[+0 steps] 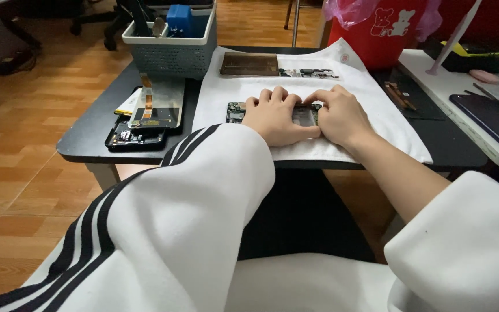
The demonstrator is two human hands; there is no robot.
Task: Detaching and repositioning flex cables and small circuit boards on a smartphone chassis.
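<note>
Both hands pressed down on an opened phone frame point(237, 111) that lay on the white cloth point(353, 86) spread over the dark tabletop point(88, 136): the left hand point(275, 117) covered its middle with fingers curled flat, and the right hand point(342, 115) met it from the other side, neither grip clenched around the frame (thumbs touching over the exposed metal plate). Beyond the frame on the cloth lay a second disassembled phone point(278, 65), while left of the cloth sat a stack of screen parts point(145, 118) and a grey plastic basket point(171, 49).
</note>
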